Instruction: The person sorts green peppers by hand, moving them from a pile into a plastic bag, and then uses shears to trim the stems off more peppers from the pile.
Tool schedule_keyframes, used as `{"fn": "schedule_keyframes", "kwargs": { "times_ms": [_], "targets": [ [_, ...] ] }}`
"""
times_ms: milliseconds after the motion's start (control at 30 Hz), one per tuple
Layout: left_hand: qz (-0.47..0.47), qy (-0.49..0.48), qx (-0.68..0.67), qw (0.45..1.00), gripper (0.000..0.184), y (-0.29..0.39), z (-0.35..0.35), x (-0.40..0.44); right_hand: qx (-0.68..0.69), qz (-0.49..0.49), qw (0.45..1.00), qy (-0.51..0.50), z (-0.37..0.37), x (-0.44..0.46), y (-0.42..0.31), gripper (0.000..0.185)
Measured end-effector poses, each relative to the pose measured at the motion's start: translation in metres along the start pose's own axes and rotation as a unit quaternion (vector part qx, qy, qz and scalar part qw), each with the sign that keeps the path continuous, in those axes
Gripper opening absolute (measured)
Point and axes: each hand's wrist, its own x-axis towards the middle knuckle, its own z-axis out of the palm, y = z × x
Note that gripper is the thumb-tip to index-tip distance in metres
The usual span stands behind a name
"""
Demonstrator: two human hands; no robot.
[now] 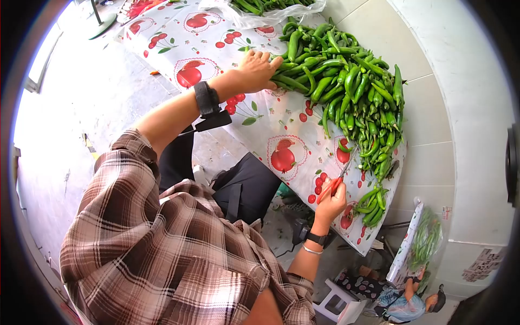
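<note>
A large heap of green peppers (352, 81) lies on a table with a fruit-patterned cloth (260, 116). At the heap's left edge, my left hand (257, 70) rests against the peppers, its fingers partly spread; whether it grips one is hidden. Lower down, my right hand (331, 201) is closed round the red handles of scissors (330, 188), whose metal blades point up toward the heap's lower edge. A small separate group of green peppers (372, 207) lies just right of my right hand.
Clear plastic with more green peppers (260, 6) lies at the table's top end. A tiled wall (428, 108) borders the table on the right. At lower right, another person (406, 303) is beside a second table (407, 238) with bagged peppers, near a white stool (338, 304).
</note>
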Motion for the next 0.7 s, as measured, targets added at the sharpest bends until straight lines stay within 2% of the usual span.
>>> {"fn": "schedule_keyframes", "kwargs": {
  "times_ms": [133,200,333,400,433,500,567,667,700],
  "targets": [
    [0.021,0.061,-0.023,0.998,0.062,-0.001,0.0,-0.011,-0.014,-0.007,1.0,0.006,0.001,-0.001,0.005,0.023],
    [0.019,0.036,-0.051,0.998,0.054,-0.002,-0.007,-0.017,-0.003,-0.005,1.0,0.005,0.0,-0.001,0.001,0.023],
    [-0.022,-0.017,-0.094,0.995,0.048,-0.007,-0.015,-0.017,0.008,-0.005,1.0,0.008,0.001,0.0,-0.001,0.023],
    [0.0,0.107,-0.189,0.976,0.041,-0.014,-0.018,-0.024,0.004,-0.003,1.0,0.011,0.001,0.0,0.002,0.023],
    [0.001,0.106,-0.187,0.977,0.041,-0.017,-0.023,-0.023,-0.001,-0.001,1.0,0.013,0.002,-0.001,0.003,0.022],
    [-0.061,0.063,-0.331,0.939,0.039,-0.025,-0.037,-0.024,0.003,-0.002,1.0,0.013,0.002,-0.001,0.003,0.022],
    [-0.078,0.07,-0.437,0.893,0.039,-0.038,-0.036,-0.017,0.011,-0.008,1.0,0.015,0.003,0.0,0.004,0.021],
    [-0.1,0.059,-0.654,0.748,0.032,-0.048,-0.05,-0.013,-0.005,-0.006,1.0,0.013,0.002,-0.001,0.006,0.022],
    [-0.098,0.062,-0.651,0.75,0.032,-0.05,-0.051,-0.012,-0.001,-0.008,1.0,0.016,0.002,-0.001,0.005,0.022]
  ]
}}
